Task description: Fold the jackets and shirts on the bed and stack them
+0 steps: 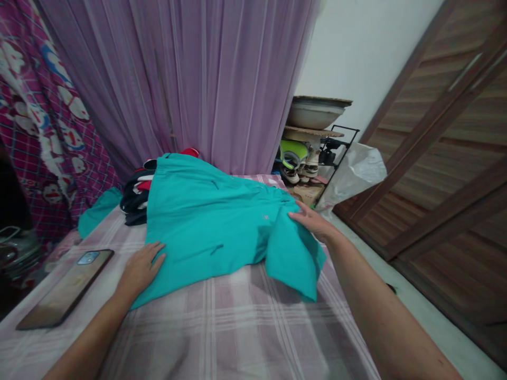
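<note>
A teal short-sleeved top [202, 221] lies spread on its side across the bed, with small dark marks on its front. Its wide hem faces left, and one sleeve [295, 253] hangs down toward me at the right. My left hand [142, 266] rests flat on the cloth by the hem, fingers stretched out. At the opposite end, my right hand [312, 221] pinches the top near the shoulder, between thumb and fingers. The cloth partly hides those fingertips.
A phone [67, 290] lies face down on the checked bedsheet [222, 327]. Folded dark and red clothes [134, 198] sit behind the hem. Purple curtains [190, 79] hang at the back. To the right stand a shoe rack [332, 158], a white plastic bag [352, 174] and a wooden wardrobe [439, 153].
</note>
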{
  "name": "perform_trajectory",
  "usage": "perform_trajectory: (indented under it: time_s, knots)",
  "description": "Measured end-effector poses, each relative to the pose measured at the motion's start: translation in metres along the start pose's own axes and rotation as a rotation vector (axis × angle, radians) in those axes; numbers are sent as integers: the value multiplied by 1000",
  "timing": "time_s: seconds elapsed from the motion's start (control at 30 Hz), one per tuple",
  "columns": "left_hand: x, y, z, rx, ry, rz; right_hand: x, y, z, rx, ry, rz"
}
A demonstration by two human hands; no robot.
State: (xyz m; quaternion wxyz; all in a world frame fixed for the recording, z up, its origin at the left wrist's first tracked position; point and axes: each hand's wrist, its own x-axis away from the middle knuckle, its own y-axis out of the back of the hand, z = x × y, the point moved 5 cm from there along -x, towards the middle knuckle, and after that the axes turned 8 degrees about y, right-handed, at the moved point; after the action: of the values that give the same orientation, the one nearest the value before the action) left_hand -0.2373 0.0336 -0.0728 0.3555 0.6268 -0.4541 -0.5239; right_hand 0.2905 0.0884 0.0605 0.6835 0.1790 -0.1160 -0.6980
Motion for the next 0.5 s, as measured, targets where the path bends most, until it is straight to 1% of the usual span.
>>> perform_trajectory:
  time_s: [0.07, 0.13, 0.27, 0.37, 0.43, 0.5]
  knots:
    - [1, 0, 0, 5, 4, -5, -4, -16, -25, 222, -53, 48]
    - [1, -1, 0, 16, 9, -4, 1, -25, -49, 342, -67, 83]
    - [2, -3, 1, 50, 20, -9, 27, -33, -84, 321, 9, 154]
    - [2, 2, 1, 117, 18, -31, 41, -27, -98, 343, 82, 130]
    - [5, 10, 0, 191, -9, -52, 41, -17, -101, 431, 105, 62]
    - [11, 20, -4, 255, -55, -28, 37, -6, -99, 524, 136, -26]
